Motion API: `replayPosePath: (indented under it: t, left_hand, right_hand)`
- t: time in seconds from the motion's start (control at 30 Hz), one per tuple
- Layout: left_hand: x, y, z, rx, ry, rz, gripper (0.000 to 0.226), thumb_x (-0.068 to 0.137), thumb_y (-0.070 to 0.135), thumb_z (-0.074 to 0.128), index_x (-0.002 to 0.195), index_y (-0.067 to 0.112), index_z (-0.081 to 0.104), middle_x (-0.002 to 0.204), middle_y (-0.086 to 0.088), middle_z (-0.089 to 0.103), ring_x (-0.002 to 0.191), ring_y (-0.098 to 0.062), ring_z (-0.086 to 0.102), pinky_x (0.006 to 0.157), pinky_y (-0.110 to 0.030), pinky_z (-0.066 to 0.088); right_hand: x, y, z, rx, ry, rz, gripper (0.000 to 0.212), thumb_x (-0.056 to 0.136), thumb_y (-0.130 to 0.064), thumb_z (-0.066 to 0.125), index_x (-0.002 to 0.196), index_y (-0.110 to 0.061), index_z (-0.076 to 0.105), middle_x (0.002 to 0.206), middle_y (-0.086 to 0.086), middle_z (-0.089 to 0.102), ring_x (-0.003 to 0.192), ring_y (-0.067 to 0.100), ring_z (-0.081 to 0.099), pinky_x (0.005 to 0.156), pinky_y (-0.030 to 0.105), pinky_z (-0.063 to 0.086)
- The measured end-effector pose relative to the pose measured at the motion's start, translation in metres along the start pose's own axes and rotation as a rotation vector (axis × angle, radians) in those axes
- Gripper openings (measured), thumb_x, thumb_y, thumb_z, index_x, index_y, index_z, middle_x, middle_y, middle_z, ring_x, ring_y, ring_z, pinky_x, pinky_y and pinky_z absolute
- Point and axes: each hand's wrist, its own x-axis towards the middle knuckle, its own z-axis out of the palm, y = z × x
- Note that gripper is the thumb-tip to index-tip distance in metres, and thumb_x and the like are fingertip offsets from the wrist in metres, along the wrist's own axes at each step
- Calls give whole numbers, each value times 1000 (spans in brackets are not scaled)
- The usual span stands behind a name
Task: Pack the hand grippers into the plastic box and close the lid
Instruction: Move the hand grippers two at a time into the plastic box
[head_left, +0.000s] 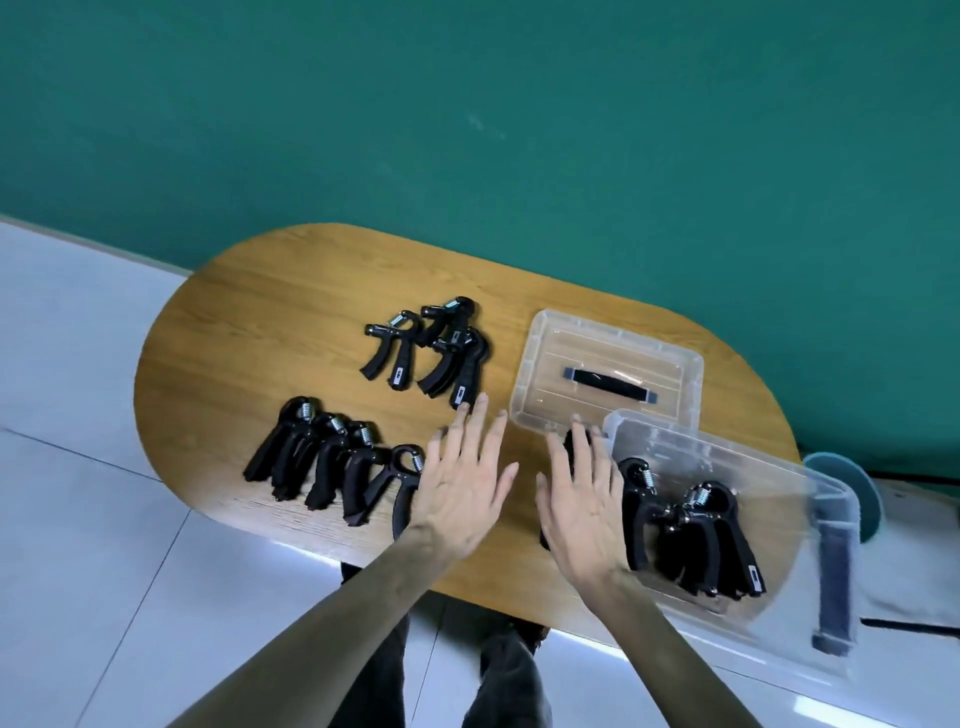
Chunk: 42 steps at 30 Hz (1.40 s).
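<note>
**Q:** why's everything laid out like that? Looks half packed.

**A:** I reckon it's staged for easy reach. The left hand (460, 488) hovers flat over the table (234, 322) with its fingers spread, holding nothing. Just off its fingertips sits the far cluster of hand grippers (431, 351), and out past its thumb side lies the near row of grippers (332, 465), one of them partly tucked under the palm. So both loose piles are a short grab away.

**Q:** and the other hand?

**A:** The right hand (582, 509) is also open, fingers splayed, nothing pinched. There's something dark under its palm, probably another gripper, but I can't tell for sure. The plastic box (800, 499) is right against its little-finger side, overhanging the table edge, with a few packed grippers (691, 535) already inside. The lid (605, 371) lies handle-side down just beyond its fingertips, out of the way but close for closing later.

**Q:** what do the grippers look like?

**A:** All black, curved padded handles joined at a rounded head with a shiny coil spring; some show a small white label near the handle end. My guess is they'll tangle if tossed in loose.
</note>
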Motion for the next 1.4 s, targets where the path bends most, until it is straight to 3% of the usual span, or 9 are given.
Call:
replayPosePath:
  t: [0.2, 0.4, 0.57, 0.77, 0.9, 1.07, 1.4]
  left_hand:
    - [-9, -100, -7, 15, -30, -86, 70, 103, 54, 11, 161, 15, 8, 168, -14, 0, 153, -32, 15, 116, -50, 27]
    - [-14, -177, -1, -44, -45, -142, 68, 103, 54, 3, 160, 17, 2, 168, -13, -1, 154, -31, 14, 118, -49, 27]
    - [-12, -235, 29, -31, -68, -204, 68, 103, 53, 3, 160, 15, -2, 168, -15, 2, 152, -31, 20, 116, -49, 32]
    - [7, -297, 81, -48, -87, -238, 74, 104, 55, 6, 159, 7, 12, 166, -18, 14, 150, -35, 26, 115, -54, 35]
    - [17, -314, 107, -131, -63, -244, 79, 102, 63, 2, 161, 11, 4, 168, -15, 1, 154, -32, 11, 120, -55, 26]
    - [27, -313, 127, -218, -6, -263, 79, 100, 68, 5, 158, 20, -18, 166, -7, -23, 155, -31, -5, 123, -55, 14]
    - [28, -311, 127, -247, -30, -283, 79, 98, 71, 1, 157, 25, -21, 165, -6, -27, 154, -30, -8, 123, -57, 10]
  right_hand:
    - [30, -87, 9, -36, -53, -9, 57, 102, -30, 42, 156, -19, 26, 163, 17, 22, 148, 39, 25, 112, 54, 35]
    - [65, -145, 16, -92, -89, -28, 56, 102, -32, 42, 155, -18, 29, 163, 18, 23, 146, 39, 30, 110, 55, 39]
    - [112, -174, 45, -146, -129, -126, 54, 102, -33, 42, 153, -16, 32, 163, 18, 22, 146, 40, 29, 108, 56, 39]
    - [194, -184, 87, -134, -111, -147, 57, 104, -37, 39, 155, -15, 25, 164, 20, 16, 148, 42, 23, 111, 60, 32]
    - [235, -180, 110, -154, -108, -125, 58, 105, -46, 27, 156, -20, 17, 166, 15, 7, 151, 39, 13, 114, 60, 27]
    - [255, -177, 130, -202, -128, -94, 61, 104, -51, 23, 156, -23, 11, 168, 11, -3, 153, 37, 4, 119, 59, 20]
    - [262, -177, 135, -229, -146, -63, 64, 103, -56, 18, 157, -22, 10, 168, 11, -5, 153, 39, 2, 119, 59, 15]
